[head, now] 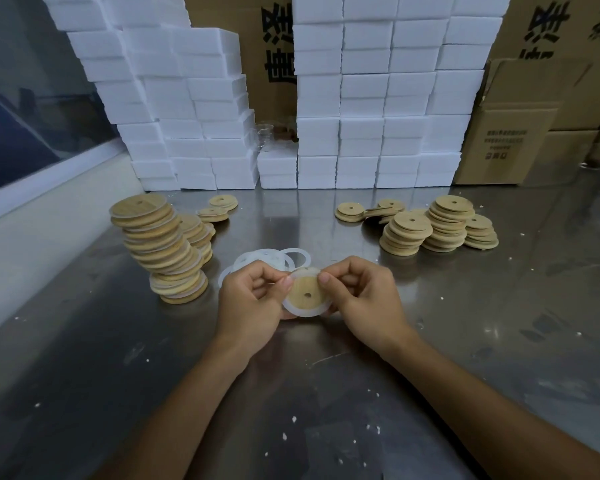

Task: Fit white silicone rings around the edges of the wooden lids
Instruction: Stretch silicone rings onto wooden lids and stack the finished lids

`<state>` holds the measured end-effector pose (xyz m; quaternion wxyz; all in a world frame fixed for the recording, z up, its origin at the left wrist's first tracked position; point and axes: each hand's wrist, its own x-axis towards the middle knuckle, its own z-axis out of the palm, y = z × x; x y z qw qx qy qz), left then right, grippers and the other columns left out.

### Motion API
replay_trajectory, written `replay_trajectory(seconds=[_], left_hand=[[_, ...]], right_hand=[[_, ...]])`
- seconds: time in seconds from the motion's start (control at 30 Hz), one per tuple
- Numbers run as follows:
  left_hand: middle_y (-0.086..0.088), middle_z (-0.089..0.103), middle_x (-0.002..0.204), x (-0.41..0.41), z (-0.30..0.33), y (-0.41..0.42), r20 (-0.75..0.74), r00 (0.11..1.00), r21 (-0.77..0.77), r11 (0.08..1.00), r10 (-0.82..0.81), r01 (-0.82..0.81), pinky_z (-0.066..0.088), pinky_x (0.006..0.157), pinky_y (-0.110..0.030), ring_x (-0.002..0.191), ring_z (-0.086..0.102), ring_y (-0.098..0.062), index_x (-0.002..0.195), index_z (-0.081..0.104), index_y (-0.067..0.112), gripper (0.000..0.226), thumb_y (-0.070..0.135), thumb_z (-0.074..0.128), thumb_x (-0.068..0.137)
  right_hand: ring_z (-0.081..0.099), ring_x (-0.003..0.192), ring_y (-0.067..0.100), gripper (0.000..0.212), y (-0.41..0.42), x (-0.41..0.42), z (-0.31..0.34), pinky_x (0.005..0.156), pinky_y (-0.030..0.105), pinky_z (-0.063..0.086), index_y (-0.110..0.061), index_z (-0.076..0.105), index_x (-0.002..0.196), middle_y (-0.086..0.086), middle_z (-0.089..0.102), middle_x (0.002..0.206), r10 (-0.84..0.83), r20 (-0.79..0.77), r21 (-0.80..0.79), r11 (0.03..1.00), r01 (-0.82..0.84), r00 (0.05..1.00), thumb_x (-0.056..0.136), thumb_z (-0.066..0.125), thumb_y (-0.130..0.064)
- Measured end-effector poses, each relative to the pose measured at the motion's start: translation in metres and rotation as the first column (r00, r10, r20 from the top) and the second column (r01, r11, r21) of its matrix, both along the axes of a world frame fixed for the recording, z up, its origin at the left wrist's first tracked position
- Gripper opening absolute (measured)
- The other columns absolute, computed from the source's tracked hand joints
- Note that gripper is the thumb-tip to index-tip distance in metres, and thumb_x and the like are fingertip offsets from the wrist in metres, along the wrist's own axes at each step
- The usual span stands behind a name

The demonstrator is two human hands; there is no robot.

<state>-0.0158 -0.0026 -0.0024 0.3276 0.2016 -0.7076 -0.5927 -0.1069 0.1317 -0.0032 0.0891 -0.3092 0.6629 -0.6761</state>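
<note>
Wooden lid (305, 295) pinched between left hand (253, 299) and right hand (359, 299).

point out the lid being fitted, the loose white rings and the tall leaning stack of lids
lid being fitted (303, 291): head view, wooden face beside its hole
loose white rings (297, 258): head view, rim of rightmost ring
tall leaning stack (160, 244): head view, mid-stack edges

Two hands, the left hand (253, 299) and the right hand (361, 299), share one wooden lid (305, 294) wearing one white ring (303, 311). Just beyond them lie several loose silicone rings (274, 259), too overlapped to count. Left of the hands stand two ringed stacks (160, 244) plus two low piles (219, 207); right, about five bare stacks (440, 223).
</note>
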Motion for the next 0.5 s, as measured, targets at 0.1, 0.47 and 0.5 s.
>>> replay_trajectory(seconds=[0.1, 0.47, 0.5], left_hand=[[-0.005, 0.075, 0.081, 0.0012, 0.0002, -0.0022, -0.013, 1.0, 0.007, 1.0, 0.005, -0.005, 0.062, 0.065, -0.044, 0.079, 0.074, -0.023, 0.071, 0.067, 0.011, 0.021, -0.005, 0.068, 0.085], [-0.007, 0.075, 0.079, 0.0023, -0.0001, -0.0043, -0.011, 1.0, 0.011, 1.0, 0.0, 0.0, 0.062, 0.068, -0.048, 0.078, 0.074, -0.025, 0.069, 0.067, 0.015, 0.025, -0.003, 0.067, 0.086], [-0.007, 0.075, 0.079, 0.0024, 0.0002, -0.0047, -0.008, 1.0, 0.015, 1.0, -0.004, 0.005, 0.061, 0.068, -0.047, 0.079, 0.074, -0.026, 0.067, 0.067, 0.017, 0.028, -0.004, 0.067, 0.086]], right_hand=[[0.071, 0.065, 0.01, 0.014, 0.0006, 0.0004, 0.001, 0.06, 0.024, 0.056, -0.009, 0.065, 0.078, -0.003, 0.073, 0.067, 0.017, 0.019, -0.001, 1.0, -0.017, 1.0, 0.091, 0.067, -0.004], [0.073, 0.072, 0.01, 0.01, 0.002, 0.0037, 0.0037, 0.063, 0.02, 0.056, -0.006, 0.067, 0.081, 0.0, 0.074, 0.076, 0.03, -0.029, -0.002, 1.0, -0.03, 0.999, 0.09, 0.068, -0.002], [0.073, 0.072, 0.01, 0.009, 0.0026, 0.0028, 0.0038, 0.063, 0.02, 0.056, -0.006, 0.067, 0.081, 0.0, 0.075, 0.077, 0.039, -0.023, 0.001, 0.999, -0.039, 0.999, 0.09, 0.068, -0.002]])
